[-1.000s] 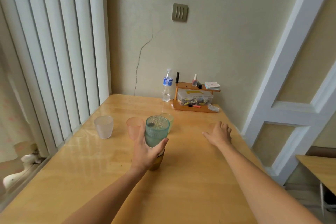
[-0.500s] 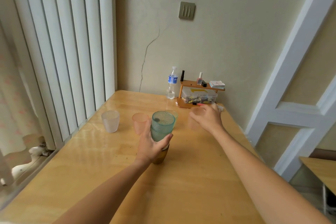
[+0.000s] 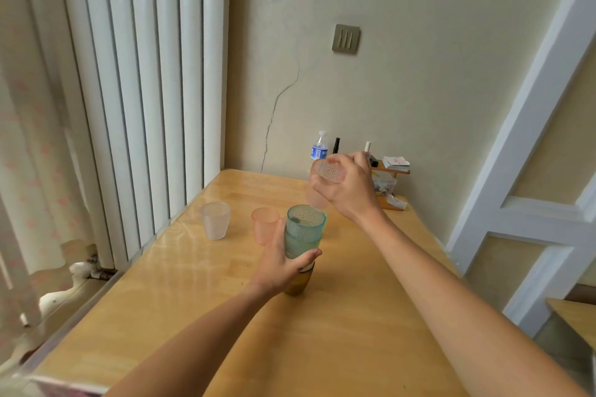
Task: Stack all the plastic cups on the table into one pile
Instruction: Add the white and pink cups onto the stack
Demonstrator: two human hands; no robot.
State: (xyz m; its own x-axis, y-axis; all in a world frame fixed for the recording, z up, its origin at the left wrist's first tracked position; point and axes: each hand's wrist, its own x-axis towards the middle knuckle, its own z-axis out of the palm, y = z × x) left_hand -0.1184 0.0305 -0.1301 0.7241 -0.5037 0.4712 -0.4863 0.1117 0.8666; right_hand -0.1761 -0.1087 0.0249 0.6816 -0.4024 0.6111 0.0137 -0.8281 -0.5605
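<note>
A pile of cups (image 3: 303, 235) stands mid-table: a teal dimpled cup on top, a brown one at the bottom. My left hand (image 3: 280, 263) grips the pile around its middle. My right hand (image 3: 350, 190) holds a pale pink translucent cup (image 3: 324, 182) in the air, tilted, just above and behind the pile's rim. An orange-pink cup (image 3: 264, 224) stands on the table directly left of the pile. A frosted clear cup (image 3: 215, 220) stands further left. Any cup behind the pile is hidden.
The wooden table (image 3: 225, 316) sits in a corner, with white radiator-like slats (image 3: 145, 90) along its left edge. At the back stand a water bottle (image 3: 319, 150) and a small wooden organiser (image 3: 388, 184) with oddments.
My right hand reached to the back of the table, took hold of the pale pink cup and lifted it toward the pile. My left hand stayed on the pile.
</note>
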